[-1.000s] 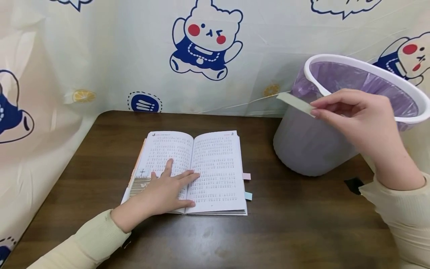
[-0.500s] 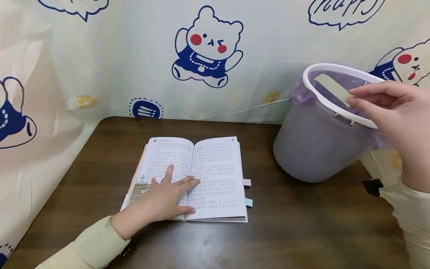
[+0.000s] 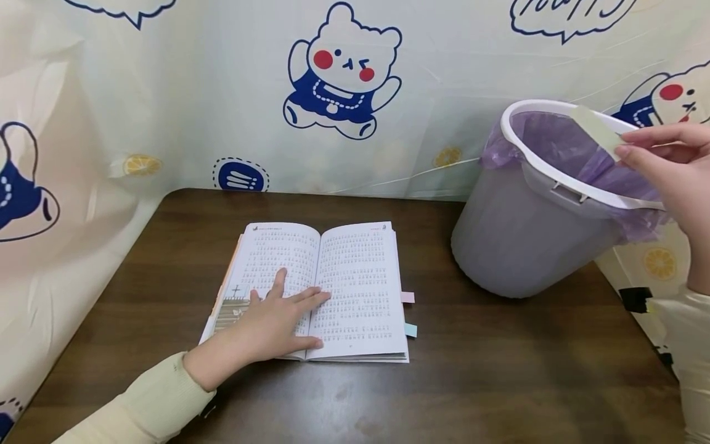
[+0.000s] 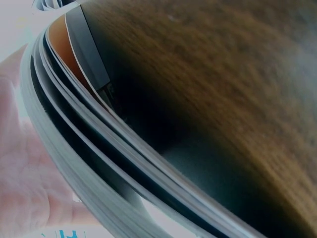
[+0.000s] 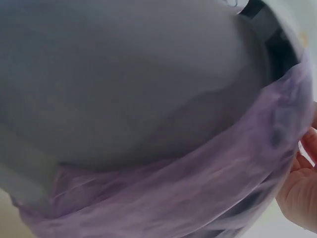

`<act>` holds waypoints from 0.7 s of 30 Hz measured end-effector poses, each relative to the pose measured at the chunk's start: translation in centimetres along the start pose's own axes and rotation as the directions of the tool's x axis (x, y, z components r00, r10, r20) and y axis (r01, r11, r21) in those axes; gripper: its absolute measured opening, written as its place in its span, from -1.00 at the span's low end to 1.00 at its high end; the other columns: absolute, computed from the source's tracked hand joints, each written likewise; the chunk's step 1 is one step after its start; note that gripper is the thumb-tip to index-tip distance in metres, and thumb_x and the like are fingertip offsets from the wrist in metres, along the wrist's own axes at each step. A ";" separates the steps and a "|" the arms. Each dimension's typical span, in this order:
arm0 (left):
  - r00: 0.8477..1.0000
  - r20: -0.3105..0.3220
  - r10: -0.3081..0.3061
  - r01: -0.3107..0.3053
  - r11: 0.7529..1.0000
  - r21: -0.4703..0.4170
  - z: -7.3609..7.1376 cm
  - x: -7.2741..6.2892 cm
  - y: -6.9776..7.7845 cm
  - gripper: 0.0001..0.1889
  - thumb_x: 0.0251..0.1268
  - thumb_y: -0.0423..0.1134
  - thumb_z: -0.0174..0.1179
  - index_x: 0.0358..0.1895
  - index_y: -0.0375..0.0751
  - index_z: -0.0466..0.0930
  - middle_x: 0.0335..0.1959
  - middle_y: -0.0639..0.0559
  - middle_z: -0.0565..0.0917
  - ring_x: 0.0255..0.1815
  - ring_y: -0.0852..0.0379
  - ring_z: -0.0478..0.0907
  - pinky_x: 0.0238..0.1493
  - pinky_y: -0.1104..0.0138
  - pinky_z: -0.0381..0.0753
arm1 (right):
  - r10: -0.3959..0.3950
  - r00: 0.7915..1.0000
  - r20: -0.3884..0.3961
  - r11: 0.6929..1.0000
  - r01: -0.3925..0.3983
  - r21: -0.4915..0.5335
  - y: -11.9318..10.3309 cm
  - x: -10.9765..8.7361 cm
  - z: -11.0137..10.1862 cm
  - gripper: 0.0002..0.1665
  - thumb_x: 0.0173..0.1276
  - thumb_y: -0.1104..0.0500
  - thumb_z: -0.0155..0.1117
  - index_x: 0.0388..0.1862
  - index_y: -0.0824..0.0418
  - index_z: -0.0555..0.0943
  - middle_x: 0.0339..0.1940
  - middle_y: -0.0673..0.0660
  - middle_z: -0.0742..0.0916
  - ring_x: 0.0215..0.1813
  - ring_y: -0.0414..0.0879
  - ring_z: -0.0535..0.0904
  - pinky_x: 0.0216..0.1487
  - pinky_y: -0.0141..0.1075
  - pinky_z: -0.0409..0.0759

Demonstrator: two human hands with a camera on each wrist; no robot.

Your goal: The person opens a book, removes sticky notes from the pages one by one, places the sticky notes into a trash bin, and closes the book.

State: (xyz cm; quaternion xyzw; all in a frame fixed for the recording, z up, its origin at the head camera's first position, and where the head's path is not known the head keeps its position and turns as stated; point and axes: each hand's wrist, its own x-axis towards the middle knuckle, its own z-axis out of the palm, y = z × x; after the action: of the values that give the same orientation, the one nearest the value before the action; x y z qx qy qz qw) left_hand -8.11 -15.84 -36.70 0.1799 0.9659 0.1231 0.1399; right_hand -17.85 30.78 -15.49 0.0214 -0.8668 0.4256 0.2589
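Observation:
An open book (image 3: 355, 265) lies on the table, printed text on both pages. My left hand (image 3: 272, 324) rests spread across its lower left page and the middle fold. In the left wrist view the curved page edges (image 4: 99, 129) show beside that hand. At the right, my right hand (image 3: 679, 163) pinches a pale green paper strip (image 3: 596, 131) between thumb and fingers, over the mouth of a grey trash bin (image 3: 538, 234). A purple bag (image 3: 554, 139) lines the bin under a white rim. The right wrist view shows the bin wall and bag, with the strip hidden.
A pink tab (image 3: 407, 298) and a blue tab (image 3: 411, 330) stick out from the book's right edge. Behind the brown wooden table (image 3: 355, 401) hangs a curtain (image 3: 233, 92) printed with cartoon bears. A black clip (image 3: 635, 300) sits at the table's right edge.
My right hand has carried the paper strip rightward, from in front of the bin to over its opening. The left hand stays on the book.

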 end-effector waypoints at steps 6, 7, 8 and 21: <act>1.000 0.001 0.000 0.000 1.000 0.007 0.0 0.1 0.0 -0.12 0.17 0.30 0.40 0.56 0.14 0.35 0.52 0.02 0.40 0.53 -0.65 -0.12 0.01 -0.69 0.08 | 0.041 0.999 -0.002 0.999 -0.041 -0.011 1.2 0.7 -0.2 -0.53 0.38 0.29 0.40 -0.43 -0.38 0.71 -0.59 -0.44 0.66 -0.52 -0.49 0.48 -0.52 -0.63 0.30; 1.000 0.001 0.002 -0.002 1.000 0.009 0.1 0.1 0.0 -0.12 0.17 0.30 0.40 0.56 0.14 0.35 0.52 0.02 0.40 0.53 -0.65 -0.11 0.01 -0.69 0.08 | 0.040 0.999 0.000 0.999 -0.040 -0.020 1.4 0.8 -0.2 -0.53 0.39 0.29 0.40 -0.43 -0.38 0.72 -0.59 -0.45 0.65 -0.52 -0.49 0.48 -0.52 -0.64 0.31; 1.000 0.001 0.003 -0.003 1.000 0.010 0.1 0.1 0.0 -0.12 0.17 0.30 0.40 0.56 0.14 0.35 0.52 0.02 0.40 0.52 -0.65 -0.11 0.01 -0.69 0.09 | 0.034 0.999 0.002 0.999 -0.034 -0.031 1.5 0.8 -0.2 -0.58 0.40 0.29 0.39 -0.38 -0.33 0.76 -0.59 -0.46 0.65 -0.53 -0.49 0.47 -0.53 -0.65 0.31; 1.000 0.008 -0.005 0.005 1.000 0.008 -0.1 0.1 0.1 -0.12 0.17 0.30 0.40 0.56 0.15 0.35 0.52 0.03 0.39 0.53 -0.65 -0.13 0.02 -0.69 0.08 | 0.088 0.991 0.096 0.987 -0.074 -0.139 2.1 1.7 -0.4 -0.39 0.48 0.30 0.28 -0.46 -0.52 0.64 -0.59 -0.53 0.59 -0.47 -0.57 0.47 -0.41 -0.75 0.38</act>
State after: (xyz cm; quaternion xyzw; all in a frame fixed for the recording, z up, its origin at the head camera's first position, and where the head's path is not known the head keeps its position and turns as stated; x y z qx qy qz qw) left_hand -8.22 -15.73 -36.61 0.1787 0.9662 0.1181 0.1433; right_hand -19.68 32.72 -16.08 -0.0097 -0.9060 0.3744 0.1975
